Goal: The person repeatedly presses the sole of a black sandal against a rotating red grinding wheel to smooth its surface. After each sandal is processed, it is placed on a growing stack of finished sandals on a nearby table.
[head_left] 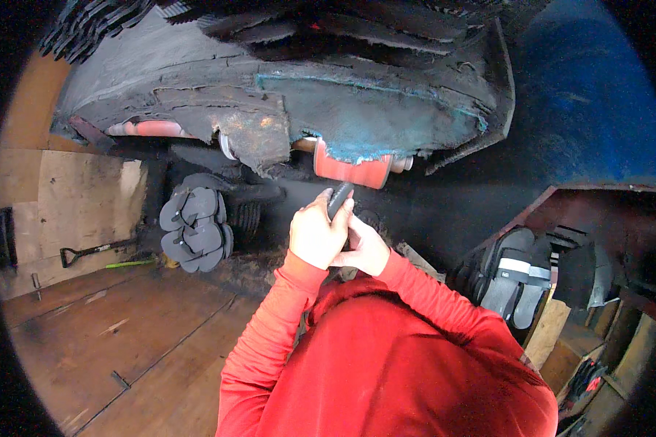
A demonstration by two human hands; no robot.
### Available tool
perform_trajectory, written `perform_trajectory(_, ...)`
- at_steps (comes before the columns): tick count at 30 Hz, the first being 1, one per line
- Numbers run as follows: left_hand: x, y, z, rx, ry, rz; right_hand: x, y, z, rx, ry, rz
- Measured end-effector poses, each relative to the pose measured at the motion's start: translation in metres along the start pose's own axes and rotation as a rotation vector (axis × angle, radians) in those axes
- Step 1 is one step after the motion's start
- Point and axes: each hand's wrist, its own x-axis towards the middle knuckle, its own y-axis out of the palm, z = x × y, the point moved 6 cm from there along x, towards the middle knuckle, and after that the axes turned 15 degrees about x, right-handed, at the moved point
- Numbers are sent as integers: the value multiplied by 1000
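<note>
My left hand [317, 231] and my right hand [366, 246] are close together in front of me, closed around a black sandal sole [340, 199]. It shows as a narrow dark strip with a ridged edge, and my fingers cover most of it. Just beyond its far end is a red sanding drum [353, 172], slightly blurred. Whether the sole touches the drum I cannot tell. Over the drum hangs a ragged, dust-covered hood flap [372, 120] with blue-green stains.
Grey flip-flops [198, 229] hang in a bunch at left. More sandals [514, 284] stand at right by wooden boards [548, 331]. Another red roller [153, 129] shows under the hood at far left. A black-handled tool [95, 251] lies along the wall above the brown floor [116, 342].
</note>
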Motion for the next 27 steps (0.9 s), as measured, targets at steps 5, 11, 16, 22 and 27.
perform_trajectory(5,20,23,3,-65,-96,175,6,-3,11,207,57,-65)
perform_trajectory(11,23,49,11,-43,-101,115,13,-28,20,-96,2,-46)
perform_trajectory(16,-10,43,16,-377,-100,-95,-4,-25,12,-286,-4,-72)
perform_trajectory(22,-24,45,15,-778,-13,-85,-15,0,41,-1048,-137,-91)
perform_trajectory(27,-44,39,26,-1292,-47,71,-30,45,45,-1453,-395,-122)
